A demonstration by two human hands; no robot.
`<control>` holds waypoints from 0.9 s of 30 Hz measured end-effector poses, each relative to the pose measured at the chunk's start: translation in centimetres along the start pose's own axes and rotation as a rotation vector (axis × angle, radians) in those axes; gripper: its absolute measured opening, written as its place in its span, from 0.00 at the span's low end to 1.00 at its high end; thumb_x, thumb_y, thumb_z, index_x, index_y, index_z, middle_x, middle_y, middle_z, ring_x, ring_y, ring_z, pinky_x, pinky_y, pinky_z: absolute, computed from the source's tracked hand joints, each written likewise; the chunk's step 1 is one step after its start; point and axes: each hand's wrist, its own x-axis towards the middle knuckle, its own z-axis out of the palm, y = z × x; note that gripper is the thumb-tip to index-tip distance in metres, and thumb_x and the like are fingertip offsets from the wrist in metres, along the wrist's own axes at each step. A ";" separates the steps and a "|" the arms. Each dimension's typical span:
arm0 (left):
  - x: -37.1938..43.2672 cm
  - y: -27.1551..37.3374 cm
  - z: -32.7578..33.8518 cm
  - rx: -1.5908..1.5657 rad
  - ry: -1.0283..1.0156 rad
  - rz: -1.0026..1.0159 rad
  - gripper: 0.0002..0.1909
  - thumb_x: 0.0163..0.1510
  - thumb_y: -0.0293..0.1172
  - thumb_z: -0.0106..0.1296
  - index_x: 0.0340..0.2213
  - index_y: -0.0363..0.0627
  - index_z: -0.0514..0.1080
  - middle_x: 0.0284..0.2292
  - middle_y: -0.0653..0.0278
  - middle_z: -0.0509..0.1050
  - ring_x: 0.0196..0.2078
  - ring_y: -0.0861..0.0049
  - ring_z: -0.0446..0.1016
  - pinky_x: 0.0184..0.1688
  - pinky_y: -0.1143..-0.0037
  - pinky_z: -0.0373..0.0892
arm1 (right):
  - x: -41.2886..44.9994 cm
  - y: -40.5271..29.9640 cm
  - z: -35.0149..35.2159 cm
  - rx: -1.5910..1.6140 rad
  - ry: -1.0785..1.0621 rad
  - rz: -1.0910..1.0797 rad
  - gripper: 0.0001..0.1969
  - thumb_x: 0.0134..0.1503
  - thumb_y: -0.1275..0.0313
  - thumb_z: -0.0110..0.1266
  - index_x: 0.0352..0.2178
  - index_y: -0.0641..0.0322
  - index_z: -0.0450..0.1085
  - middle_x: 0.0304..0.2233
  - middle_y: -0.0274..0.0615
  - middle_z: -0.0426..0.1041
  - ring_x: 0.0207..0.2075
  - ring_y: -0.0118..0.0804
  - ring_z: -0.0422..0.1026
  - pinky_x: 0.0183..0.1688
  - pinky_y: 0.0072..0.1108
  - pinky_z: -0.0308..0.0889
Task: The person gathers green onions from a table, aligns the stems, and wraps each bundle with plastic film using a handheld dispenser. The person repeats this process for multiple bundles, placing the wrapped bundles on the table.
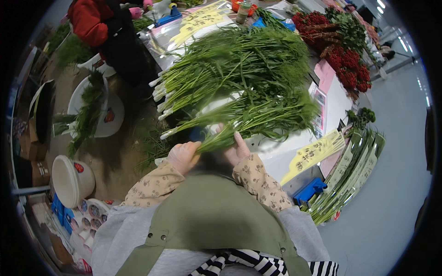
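Observation:
My left hand [184, 157], in a thin translucent glove, is closed around the stem end of a small bunch of feathery green foliage [221, 137]. The bunch slants up and away to the right, slightly blurred. Also gloved, my right hand [238, 147] loosely cradles it, thumb raised on the near side and fingertips partly hidden behind the greens. Just beyond lies another bunch with a white-wrapped stem end [168, 133]. Farther back on the table is a large pile of the same foliage [238, 65], its several white-wrapped ends pointing left.
Yellow printed sleeves [310, 155] and a blue tape dispenser [310, 190] lie right, beside sleeved greens [355, 176]. Red berry branches [348, 65] stand at the back right. White buckets [73, 181] are on the floor left. A person in red sleeves [88, 24] stands back left.

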 end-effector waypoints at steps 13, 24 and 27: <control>-5.9 8.0 2.5 -0.350 -0.202 -0.056 0.39 0.43 0.34 0.58 0.56 0.38 0.55 0.49 0.46 0.64 0.52 0.54 0.63 0.54 0.65 0.61 | -8.4 -1.6 1.2 -0.761 -0.349 -0.094 0.20 0.53 0.70 0.59 0.46 0.64 0.65 0.36 0.41 0.74 0.39 0.34 0.72 0.44 0.25 0.68; 0.5 14.2 -6.8 -1.220 0.567 -0.236 0.26 0.49 0.39 0.61 0.46 0.37 0.68 0.40 0.58 0.74 0.44 0.74 0.72 0.46 0.73 0.69 | -10.5 0.3 4.1 -1.840 -0.328 -0.387 0.20 0.50 0.72 0.53 0.46 0.56 0.62 0.34 0.51 0.72 0.39 0.56 0.70 0.41 0.35 0.66; -0.3 13.6 -7.6 -1.361 0.730 -0.469 0.17 0.51 0.34 0.58 0.41 0.37 0.70 0.35 0.59 0.75 0.36 0.73 0.74 0.40 0.73 0.70 | -9.8 1.2 4.2 -1.721 -0.400 -0.197 0.33 0.50 0.70 0.56 0.56 0.55 0.51 0.42 0.55 0.70 0.46 0.54 0.69 0.47 0.32 0.64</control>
